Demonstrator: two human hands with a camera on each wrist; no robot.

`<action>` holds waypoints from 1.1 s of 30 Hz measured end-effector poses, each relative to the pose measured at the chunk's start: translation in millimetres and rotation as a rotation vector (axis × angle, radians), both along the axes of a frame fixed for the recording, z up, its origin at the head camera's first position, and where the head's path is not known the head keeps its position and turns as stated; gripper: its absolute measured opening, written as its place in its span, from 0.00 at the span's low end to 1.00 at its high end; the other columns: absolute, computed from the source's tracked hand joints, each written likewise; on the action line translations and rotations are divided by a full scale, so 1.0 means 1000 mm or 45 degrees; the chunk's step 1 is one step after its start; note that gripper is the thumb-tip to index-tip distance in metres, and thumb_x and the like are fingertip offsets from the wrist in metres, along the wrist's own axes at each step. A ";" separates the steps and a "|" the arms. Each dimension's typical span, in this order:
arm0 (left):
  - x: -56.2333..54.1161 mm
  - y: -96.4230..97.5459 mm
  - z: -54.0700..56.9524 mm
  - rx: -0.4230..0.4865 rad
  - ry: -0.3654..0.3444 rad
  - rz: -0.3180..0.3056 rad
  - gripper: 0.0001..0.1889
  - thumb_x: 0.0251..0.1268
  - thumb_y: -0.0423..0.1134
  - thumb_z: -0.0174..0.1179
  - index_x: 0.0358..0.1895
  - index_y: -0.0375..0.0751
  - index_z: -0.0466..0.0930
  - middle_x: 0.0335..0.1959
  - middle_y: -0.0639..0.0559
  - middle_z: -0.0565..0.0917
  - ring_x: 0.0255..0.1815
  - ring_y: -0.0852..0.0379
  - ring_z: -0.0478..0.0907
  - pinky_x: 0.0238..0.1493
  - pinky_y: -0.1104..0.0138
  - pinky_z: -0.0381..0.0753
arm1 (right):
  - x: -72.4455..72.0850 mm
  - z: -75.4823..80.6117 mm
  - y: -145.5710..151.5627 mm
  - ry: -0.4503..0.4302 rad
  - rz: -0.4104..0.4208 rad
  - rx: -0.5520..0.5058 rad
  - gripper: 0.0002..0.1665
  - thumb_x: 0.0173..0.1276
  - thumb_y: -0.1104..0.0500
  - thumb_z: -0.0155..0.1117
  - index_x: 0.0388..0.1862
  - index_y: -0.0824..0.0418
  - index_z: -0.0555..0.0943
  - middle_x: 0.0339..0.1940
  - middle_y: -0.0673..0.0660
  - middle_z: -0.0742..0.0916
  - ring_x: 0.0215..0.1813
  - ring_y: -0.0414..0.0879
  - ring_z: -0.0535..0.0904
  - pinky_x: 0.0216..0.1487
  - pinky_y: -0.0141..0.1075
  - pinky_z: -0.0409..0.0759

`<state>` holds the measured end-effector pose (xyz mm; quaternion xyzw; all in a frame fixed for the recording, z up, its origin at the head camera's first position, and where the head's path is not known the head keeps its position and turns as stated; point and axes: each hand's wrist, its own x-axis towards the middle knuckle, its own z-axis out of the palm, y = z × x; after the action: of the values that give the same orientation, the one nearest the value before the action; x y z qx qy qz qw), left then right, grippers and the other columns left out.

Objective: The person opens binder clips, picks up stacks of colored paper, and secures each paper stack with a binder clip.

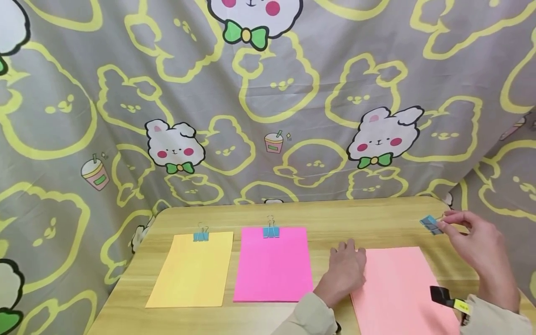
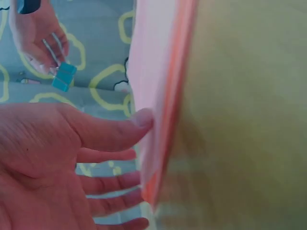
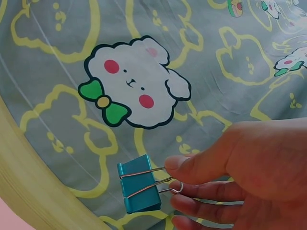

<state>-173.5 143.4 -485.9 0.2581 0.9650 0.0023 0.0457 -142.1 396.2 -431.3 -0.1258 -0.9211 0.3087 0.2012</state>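
Note:
A blue binder clip (image 3: 139, 184) is pinched by its wire handle between the thumb and fingers of my right hand (image 1: 481, 242). It is up in the air, past the right far corner of a light pink paper stack (image 1: 402, 284). My left hand (image 1: 345, 270) is at that stack's left edge, near its far left corner. In the left wrist view its thumb (image 2: 117, 132) touches the side of the sheets, and the other fingers are stretched out nearly straight.
To the left lie a yellow paper stack (image 1: 192, 274) and a bright pink paper stack (image 1: 274, 270), with blue binder clips (image 1: 201, 237) at their far edges. All rest on a wooden table (image 1: 125, 288). A patterned grey curtain (image 1: 226, 107) hangs behind it and at both sides.

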 end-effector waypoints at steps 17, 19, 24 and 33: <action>0.004 0.005 0.003 -0.091 -0.045 0.172 0.17 0.57 0.55 0.73 0.41 0.56 0.76 0.42 0.55 0.69 0.41 0.56 0.61 0.41 0.64 0.64 | -0.005 0.002 -0.006 -0.018 0.021 0.018 0.17 0.75 0.53 0.65 0.45 0.68 0.83 0.46 0.39 0.78 0.40 0.36 0.78 0.43 0.43 0.69; 0.005 0.005 0.004 -0.063 -0.059 0.177 0.19 0.55 0.53 0.74 0.44 0.57 0.75 0.43 0.55 0.69 0.41 0.56 0.62 0.41 0.65 0.65 | -0.005 0.002 -0.005 -0.009 0.020 0.017 0.17 0.75 0.52 0.65 0.45 0.67 0.83 0.45 0.33 0.76 0.38 0.21 0.69 0.41 0.39 0.69; 0.006 0.004 0.005 0.011 -0.094 0.194 0.23 0.53 0.49 0.76 0.47 0.55 0.72 0.44 0.56 0.68 0.40 0.57 0.63 0.42 0.65 0.66 | -0.005 0.002 -0.007 0.005 0.021 0.006 0.17 0.75 0.52 0.65 0.46 0.67 0.83 0.43 0.26 0.71 0.46 0.41 0.82 0.40 0.37 0.66; 0.007 0.004 0.006 -0.036 -0.113 0.191 0.21 0.53 0.51 0.75 0.43 0.55 0.73 0.39 0.56 0.69 0.38 0.57 0.62 0.40 0.65 0.67 | -0.006 0.003 -0.008 0.011 0.046 -0.010 0.17 0.75 0.52 0.66 0.45 0.67 0.83 0.38 0.17 0.67 0.47 0.52 0.81 0.39 0.36 0.66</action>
<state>-166.4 147.6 -479.7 0.1842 0.9786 0.0035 0.0920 -148.0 388.1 -428.4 -0.1084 -0.9212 0.3163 0.1989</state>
